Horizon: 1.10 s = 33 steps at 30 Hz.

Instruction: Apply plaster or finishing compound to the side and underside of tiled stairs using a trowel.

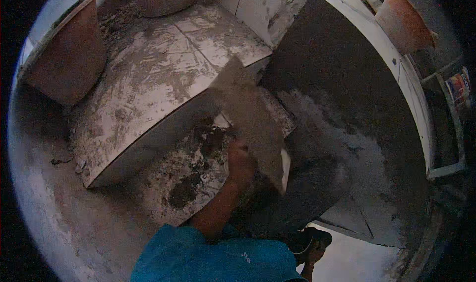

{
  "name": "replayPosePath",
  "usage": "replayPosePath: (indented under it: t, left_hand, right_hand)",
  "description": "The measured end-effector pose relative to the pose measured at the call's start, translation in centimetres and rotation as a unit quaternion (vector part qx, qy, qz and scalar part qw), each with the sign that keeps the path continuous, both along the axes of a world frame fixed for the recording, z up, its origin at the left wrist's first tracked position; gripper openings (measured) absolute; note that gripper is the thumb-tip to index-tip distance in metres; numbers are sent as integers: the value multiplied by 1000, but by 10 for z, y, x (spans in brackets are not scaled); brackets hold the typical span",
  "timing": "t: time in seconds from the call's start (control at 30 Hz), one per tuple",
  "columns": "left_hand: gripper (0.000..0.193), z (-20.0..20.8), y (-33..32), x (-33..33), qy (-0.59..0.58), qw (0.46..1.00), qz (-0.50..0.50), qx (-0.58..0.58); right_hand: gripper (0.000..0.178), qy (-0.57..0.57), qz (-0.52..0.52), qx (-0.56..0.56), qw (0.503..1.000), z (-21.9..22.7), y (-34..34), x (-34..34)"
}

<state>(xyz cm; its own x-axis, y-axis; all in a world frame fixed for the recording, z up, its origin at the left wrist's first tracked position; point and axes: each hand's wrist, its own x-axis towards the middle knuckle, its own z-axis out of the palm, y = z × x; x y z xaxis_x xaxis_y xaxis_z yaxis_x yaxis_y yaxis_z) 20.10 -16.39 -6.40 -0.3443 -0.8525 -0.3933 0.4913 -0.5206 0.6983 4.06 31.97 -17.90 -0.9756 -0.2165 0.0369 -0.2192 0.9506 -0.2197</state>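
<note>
Flat grey-brown slab w/ matte, mortar-like face & pale R edge is held by its L side in the L hand, fingers curled round it; R hand's state can't be told. By the slab's far tip, the front edge of the dusty, pale-tiled ledge is overlapped nr its R corner, contact unclear. Dark, crumbly clumps are strewn below that edge. By the ledge's L edge, a tapered reddish tub is seen.
</note>
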Motion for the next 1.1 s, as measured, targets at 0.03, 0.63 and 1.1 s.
replayPosePath:
  t: [0.03, 0.63, 1.1]
  left_hand:
    - [34, 6, -9, -2, -179, 960, -72, -202]
    - [47, 46, -122, -124, -339, 723, 204, -567]
    - [45, 36, -84, -125, -231, 792, 150, -544]
  right_hand:
    - [35, -51, -60, 23, 997, 0, 1, -3]
    - [38, -20, -97, -101, 990, 28, -36, 21]
    - [38, -63, -102, -126, 985, 16, -26, 10]
